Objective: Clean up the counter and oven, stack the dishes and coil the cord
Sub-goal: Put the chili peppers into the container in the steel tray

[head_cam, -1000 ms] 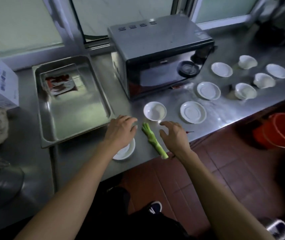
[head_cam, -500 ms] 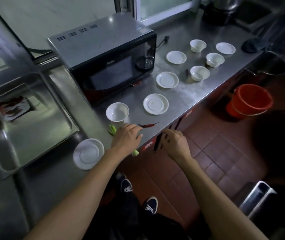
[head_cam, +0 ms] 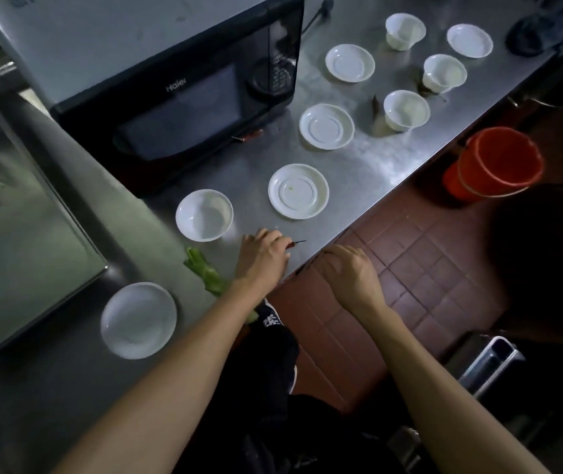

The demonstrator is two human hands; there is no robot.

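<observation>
Leftmost, a large stainless steel tray [head_cam: 27, 241] is sitting near the front lip of the brushed steel counter [head_cam: 369, 159], a shallow white bowl [head_cam: 138, 319] lying just beside it. A green vegetable stalk [head_cam: 205, 273] is pointing diagonally, its lower end overhanging the edge. Behind, the black microwave oven [head_cam: 184, 97] is showing "Haier" on its door. The left hand [head_cam: 263, 256] is pressing down on a thin dried red chili [head_cam: 295, 243], fingers curled over it, stem pointing right. The right hand [head_cam: 350, 275] is hovering off the counter edge, fingers loosely bent, holding nothing. White saucers and cups are spreading rightward; an orange plastic bucket [head_cam: 495, 164] is standing on the floor.
</observation>
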